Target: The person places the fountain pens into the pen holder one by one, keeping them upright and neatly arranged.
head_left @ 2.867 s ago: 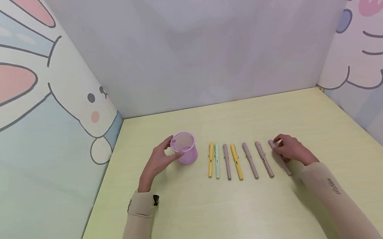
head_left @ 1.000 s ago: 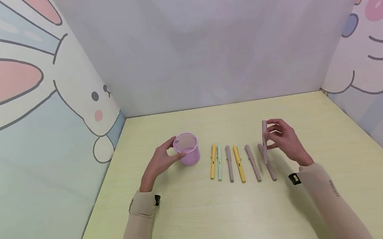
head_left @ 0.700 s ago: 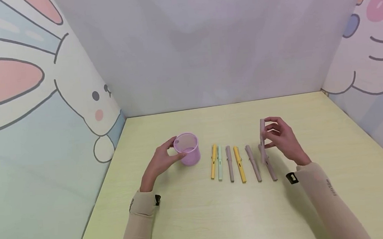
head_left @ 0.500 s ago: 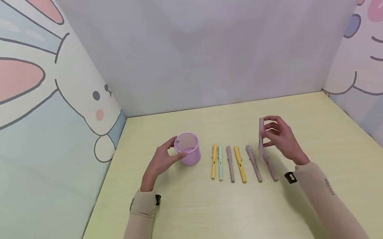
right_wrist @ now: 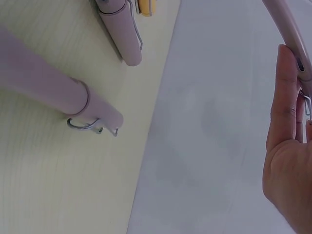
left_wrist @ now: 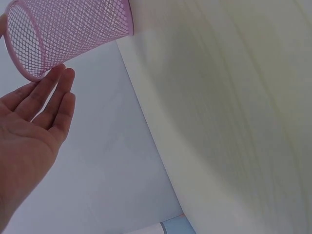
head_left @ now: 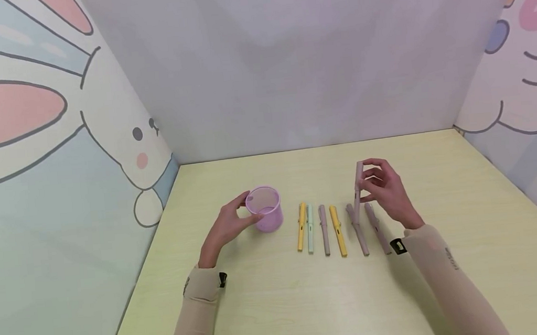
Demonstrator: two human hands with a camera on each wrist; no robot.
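Observation:
My left hand [head_left: 226,226] holds a pink mesh pen holder [head_left: 271,220] near its rim, thumb on the near side and fingers at the far side. It stands upright on the table. In the left wrist view, fingertips [left_wrist: 63,73] sit right at the mesh rim. My right hand [head_left: 389,192] pinches a mauve pen [head_left: 358,194] between thumb and fingers, nearly upright above the row. The right wrist view shows this pen's metal clip beside the fingers. Below it lie two mauve pens [head_left: 362,241] [head_left: 378,230], the left one partly covered by the held pen.
Further left in the row lie a yellow pen [head_left: 338,233], a mauve pen [head_left: 324,231], a mint green pen [head_left: 310,232] and another yellow pen [head_left: 301,228]. The pale wooden table [head_left: 284,303] meets a grey back wall [head_left: 299,81] and printed side walls.
My right hand has lifted the rightmost mauve pen off the table, turned it nearly upright and carried it left past its neighbour. My left hand stays at the pen holder.

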